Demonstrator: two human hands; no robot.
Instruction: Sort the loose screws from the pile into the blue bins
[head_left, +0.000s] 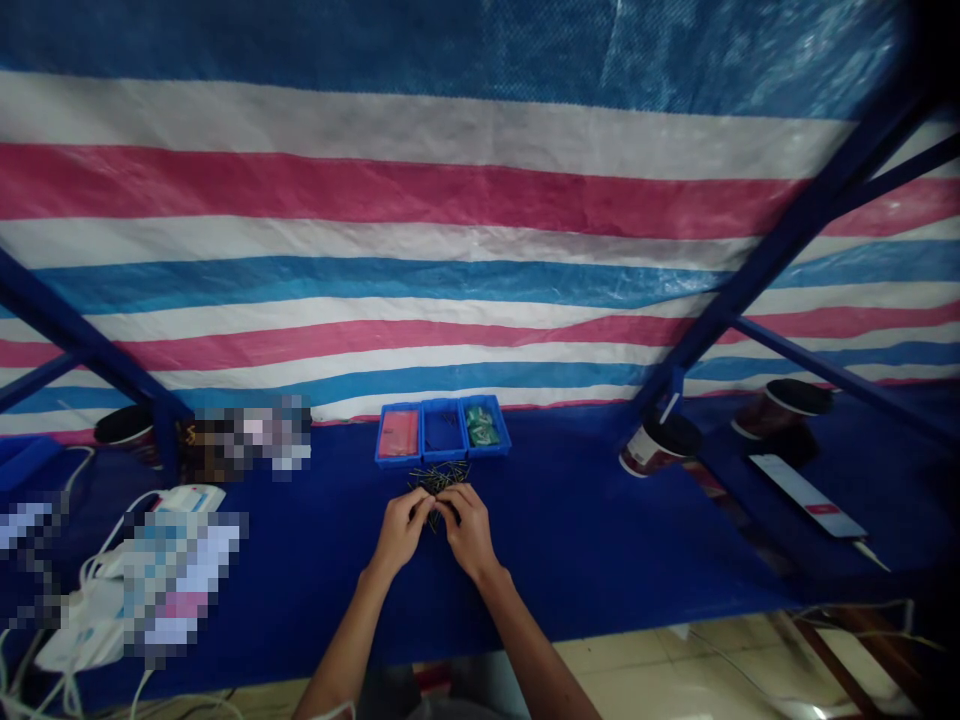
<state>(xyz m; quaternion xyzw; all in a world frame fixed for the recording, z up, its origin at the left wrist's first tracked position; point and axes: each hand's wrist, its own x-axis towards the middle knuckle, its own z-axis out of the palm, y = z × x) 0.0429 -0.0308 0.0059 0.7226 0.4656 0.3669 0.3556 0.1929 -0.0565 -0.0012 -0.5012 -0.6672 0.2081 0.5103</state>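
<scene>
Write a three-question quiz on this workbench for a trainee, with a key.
1. True or false: the left hand and right hand both touch the loose dark pins.
2. Which of the three blue plastic bins holds the green packets: left, middle or right?
3. How many black-lidded cups stand to the right of the bins?

Key: 1 true; 2 right; 3 two.

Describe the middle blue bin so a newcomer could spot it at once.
On the dark blue table below the striped tarp, three small blue bins sit in a row just past the left hand and right hand. The middle bin holds only a few thin dark pieces, while its neighbours hold a pink bag and green bags.
</scene>
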